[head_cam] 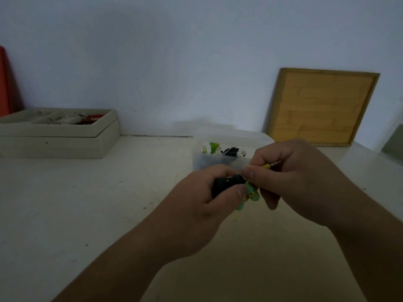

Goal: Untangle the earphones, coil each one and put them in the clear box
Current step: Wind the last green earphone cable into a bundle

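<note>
My left hand [202, 192] is closed around a black coiled bundle of earphone cable [224, 184], held above the table. My right hand [292, 177] pinches a green and yellow earphone [250, 192]; its yellow jack plug [271, 165] sticks out between the fingers. The two hands touch in the middle of the view. Just behind them stands the clear box [202, 162], with a green-and-white coil [212, 148] on its left side and a black coil [231, 151] beside it. The hands hide the box's near right part.
A beige tray box [65, 138] with red and silvery bits sits at the back left against the wall. A wooden framed board [322, 107] leans on the wall at the back right. A red object [5, 83] is at the far left edge. The white table [87, 203] spreads around.
</note>
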### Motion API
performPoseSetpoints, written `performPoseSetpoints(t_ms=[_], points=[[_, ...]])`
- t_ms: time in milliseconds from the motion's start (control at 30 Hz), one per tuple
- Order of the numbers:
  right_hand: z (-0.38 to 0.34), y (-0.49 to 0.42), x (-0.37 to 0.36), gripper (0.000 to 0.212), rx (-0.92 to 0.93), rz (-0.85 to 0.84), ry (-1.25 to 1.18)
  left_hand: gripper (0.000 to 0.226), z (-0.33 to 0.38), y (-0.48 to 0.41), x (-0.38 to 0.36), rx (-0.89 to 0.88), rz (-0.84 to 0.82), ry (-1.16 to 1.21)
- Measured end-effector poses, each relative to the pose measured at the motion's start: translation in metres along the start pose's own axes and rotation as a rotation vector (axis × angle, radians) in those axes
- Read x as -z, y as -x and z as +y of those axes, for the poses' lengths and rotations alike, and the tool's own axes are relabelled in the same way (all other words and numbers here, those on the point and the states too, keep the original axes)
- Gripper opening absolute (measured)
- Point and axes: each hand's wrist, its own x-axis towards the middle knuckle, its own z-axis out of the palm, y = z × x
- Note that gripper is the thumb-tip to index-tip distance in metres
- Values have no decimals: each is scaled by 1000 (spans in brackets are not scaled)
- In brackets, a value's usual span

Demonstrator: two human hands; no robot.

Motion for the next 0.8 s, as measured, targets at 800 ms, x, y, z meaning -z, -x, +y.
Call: performPoseSetpoints(t_ms=[800], points=[[-1,1,-17,32,98,-17,448,10,-3,0,0,-25,74,-11]])
